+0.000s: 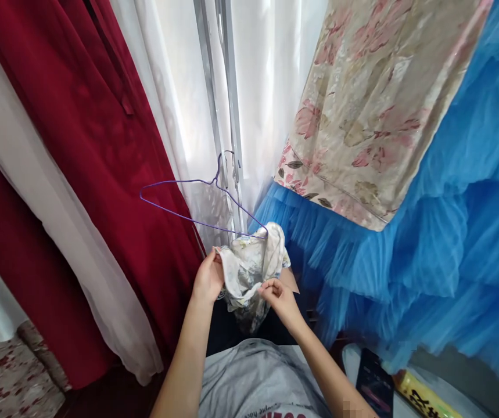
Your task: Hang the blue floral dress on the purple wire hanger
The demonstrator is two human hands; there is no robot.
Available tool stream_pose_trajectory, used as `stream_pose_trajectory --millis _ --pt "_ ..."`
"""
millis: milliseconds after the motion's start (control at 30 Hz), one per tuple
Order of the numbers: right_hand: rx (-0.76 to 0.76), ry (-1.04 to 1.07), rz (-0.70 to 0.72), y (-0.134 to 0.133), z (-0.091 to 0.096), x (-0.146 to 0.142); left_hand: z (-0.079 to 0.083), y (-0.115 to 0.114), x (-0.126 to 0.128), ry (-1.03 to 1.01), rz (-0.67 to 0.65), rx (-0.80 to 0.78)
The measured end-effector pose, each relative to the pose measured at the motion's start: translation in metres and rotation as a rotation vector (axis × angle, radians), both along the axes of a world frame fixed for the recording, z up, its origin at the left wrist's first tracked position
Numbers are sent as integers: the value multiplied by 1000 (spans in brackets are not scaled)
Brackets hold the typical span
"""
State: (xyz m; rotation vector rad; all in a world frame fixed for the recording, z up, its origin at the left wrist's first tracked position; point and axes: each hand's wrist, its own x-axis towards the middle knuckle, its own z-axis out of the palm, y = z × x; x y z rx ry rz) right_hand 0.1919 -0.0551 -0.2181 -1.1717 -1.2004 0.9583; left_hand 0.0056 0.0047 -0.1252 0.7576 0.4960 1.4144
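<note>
My left hand (208,277) is closed on the left edge of a small white floral garment (249,273). On the garment's lower right side, my right hand (277,293) pinches the fabric. A thin purple wire hanger (197,200) hangs tilted in front of the window; its right end is tucked into the top of the garment. Both forearms reach up from below, over my grey shirt.
A dark red dress (88,145) and a white sheer cloth (57,232) hang at left. White curtains (266,75) cover a window frame at centre. A floral beige fabric (375,98) and a blue tulle skirt (441,232) hang at right. A yellow bottle (423,395) lies low right.
</note>
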Motion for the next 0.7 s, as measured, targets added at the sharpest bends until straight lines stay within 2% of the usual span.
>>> stream_pose_trajectory --millis 67,167,233,333,400,467,500,567,633,700 --pt "89 -129 31 -19 3 5 6 -28 26 126 -109 94" --pt "174 -150 225 -37 30 1 16 -62 57 478 -178 331" --pt "187 -48 284 -42 49 -2 20 -70 67 658 -159 469" --pt "129 100 342 -48 65 3 18 -62 67 773 -119 572" --pt "55 150 412 -53 68 15 10 -53 61 784 -300 585" --pt "2 134 469 -56 72 32 -4 -50 55 763 -542 565" --pt "-10 95 499 -57 77 42 -13 -50 52 759 -617 540" --pt "-15 -27 572 -58 94 64 -33 -53 42 797 -643 484" --pt "-12 -164 620 -55 118 88 -50 -54 26 929 -580 457" --pt "-1 -257 565 -48 146 109 -60 -50 5 1104 -472 473"
